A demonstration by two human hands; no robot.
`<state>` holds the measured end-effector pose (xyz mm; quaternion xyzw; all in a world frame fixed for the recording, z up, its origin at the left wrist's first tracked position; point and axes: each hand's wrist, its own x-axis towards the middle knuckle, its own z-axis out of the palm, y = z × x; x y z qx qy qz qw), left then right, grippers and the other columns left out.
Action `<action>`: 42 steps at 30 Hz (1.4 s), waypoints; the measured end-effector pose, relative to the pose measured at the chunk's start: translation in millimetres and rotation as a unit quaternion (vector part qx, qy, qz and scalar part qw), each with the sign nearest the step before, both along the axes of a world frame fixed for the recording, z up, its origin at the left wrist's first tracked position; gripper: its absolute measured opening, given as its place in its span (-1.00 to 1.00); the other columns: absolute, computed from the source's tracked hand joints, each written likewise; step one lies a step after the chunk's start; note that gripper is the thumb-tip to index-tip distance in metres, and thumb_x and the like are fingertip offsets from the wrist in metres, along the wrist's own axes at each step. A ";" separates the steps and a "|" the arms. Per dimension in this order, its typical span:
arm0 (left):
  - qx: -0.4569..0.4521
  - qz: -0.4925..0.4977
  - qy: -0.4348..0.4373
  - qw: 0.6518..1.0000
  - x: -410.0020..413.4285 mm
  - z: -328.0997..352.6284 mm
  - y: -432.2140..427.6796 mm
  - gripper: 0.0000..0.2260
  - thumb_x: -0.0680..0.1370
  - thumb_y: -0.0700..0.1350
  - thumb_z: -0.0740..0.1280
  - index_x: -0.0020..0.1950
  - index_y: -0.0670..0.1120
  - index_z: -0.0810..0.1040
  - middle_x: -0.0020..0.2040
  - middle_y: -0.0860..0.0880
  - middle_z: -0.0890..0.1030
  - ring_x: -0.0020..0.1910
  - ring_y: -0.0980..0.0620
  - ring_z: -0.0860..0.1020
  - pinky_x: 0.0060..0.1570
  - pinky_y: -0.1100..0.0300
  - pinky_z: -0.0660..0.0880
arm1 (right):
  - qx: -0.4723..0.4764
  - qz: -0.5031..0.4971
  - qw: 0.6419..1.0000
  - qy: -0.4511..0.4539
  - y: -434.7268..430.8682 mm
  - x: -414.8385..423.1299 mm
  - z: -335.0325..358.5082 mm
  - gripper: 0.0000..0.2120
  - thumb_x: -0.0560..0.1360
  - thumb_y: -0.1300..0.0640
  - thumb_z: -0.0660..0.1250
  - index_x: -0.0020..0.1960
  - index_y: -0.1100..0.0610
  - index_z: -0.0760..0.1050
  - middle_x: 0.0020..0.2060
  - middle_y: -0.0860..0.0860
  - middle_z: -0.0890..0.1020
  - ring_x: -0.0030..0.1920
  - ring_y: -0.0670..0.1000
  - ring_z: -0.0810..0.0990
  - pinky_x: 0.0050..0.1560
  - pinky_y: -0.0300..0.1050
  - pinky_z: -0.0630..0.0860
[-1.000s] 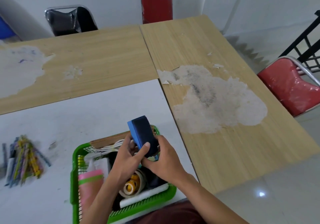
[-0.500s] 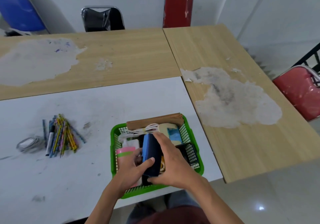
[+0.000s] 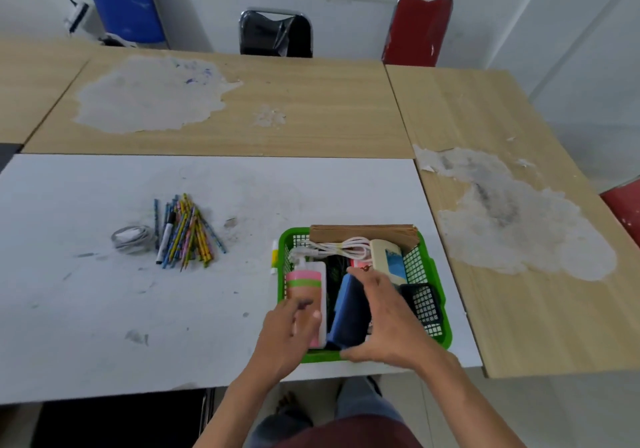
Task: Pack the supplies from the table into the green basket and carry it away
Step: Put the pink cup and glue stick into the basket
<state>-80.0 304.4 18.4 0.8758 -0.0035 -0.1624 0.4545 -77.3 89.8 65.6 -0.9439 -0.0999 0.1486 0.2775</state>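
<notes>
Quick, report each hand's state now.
Left hand: open, blurred, holding nothing.
Right hand: open, fingers spread beside the blue rectangular box, not gripping it.

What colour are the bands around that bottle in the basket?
Pink and green bands on the bottle, standing in the green basket; the head view shows it.

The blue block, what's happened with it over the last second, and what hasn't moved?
The blue block went from held above the green basket down into it, standing among the supplies. Both hands opened; the left hand is drawing back. The pencils and coiled cable stayed put.
</notes>
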 end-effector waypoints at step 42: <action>0.220 -0.108 -0.029 0.969 -15.1 -54.9 8.8 -0.35 0.54 0.10 0.22 0.55 0.29 -0.02 0.60 0.11 -0.08 0.21 -0.10 0.48 -0.01 0.07 0.56 | -0.162 0.110 0.979 0.050 19.3 49.9 -71.0 0.18 0.23 -0.12 0.62 0.59 -0.07 -0.08 0.56 -0.01 0.05 0.58 0.08 0.01 0.59 0.11 -0.04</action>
